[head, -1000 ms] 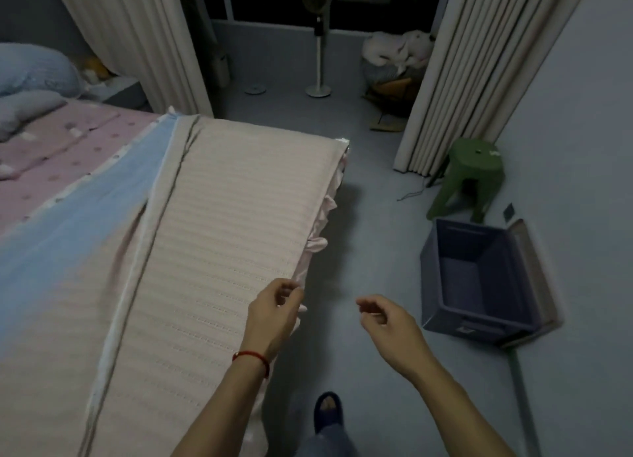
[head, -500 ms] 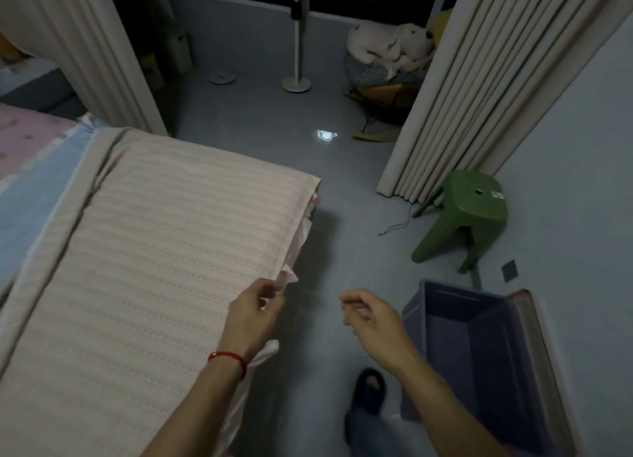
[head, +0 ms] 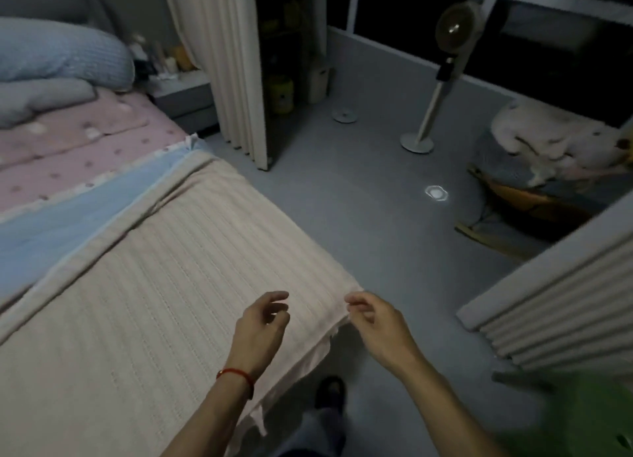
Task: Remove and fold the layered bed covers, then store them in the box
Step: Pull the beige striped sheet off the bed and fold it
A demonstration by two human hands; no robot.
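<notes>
Far on the left, a blue pillow (head: 61,57) lies at the head of the bed, on a pink sheet (head: 78,148) with dots. Next to the pink sheet runs a strip of blue cover (head: 68,223). On top, filling the near left, is the beige striped cover (head: 154,285), spread flat up to the corner of the bed. The left hand (head: 262,323), with a red string (head: 236,376) on its wrist, hangs just above this cover with its fingers loosely bent, holding nothing. The right hand (head: 375,323) is at the cover's corner, with its finger and thumb pinching the edge there. Behind them, a white curtain (head: 219,62) hangs down. Far to the right, a tall fan (head: 442,79) stands on the grey floor (head: 359,216). A blurry green stool (head: 575,419) is near on the right.
</notes>
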